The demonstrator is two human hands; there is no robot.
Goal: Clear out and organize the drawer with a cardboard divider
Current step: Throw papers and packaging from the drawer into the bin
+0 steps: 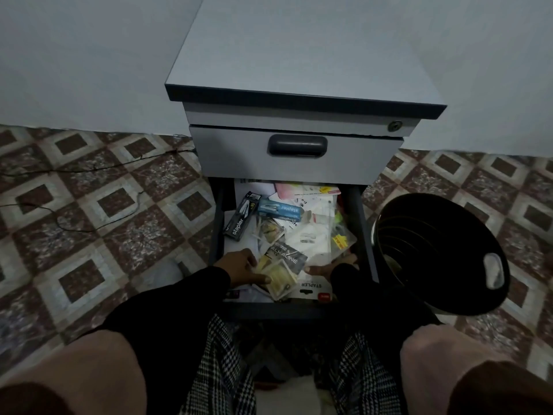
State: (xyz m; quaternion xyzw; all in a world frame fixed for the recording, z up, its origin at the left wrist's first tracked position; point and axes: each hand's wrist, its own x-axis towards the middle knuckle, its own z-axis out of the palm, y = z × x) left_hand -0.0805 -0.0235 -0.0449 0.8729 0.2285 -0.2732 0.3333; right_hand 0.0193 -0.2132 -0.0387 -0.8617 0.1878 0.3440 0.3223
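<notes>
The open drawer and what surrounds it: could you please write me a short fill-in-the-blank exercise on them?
1. The open drawer sits directly below a closed drawer whose handle is dark ____.
2. The black box at the drawer's left is printed with the word ____.
3. The black bin stands on the person's ____ side.
4. Both hands, left and right, reach into the ____.

Missing words: grey; stapler; right; drawer
</notes>
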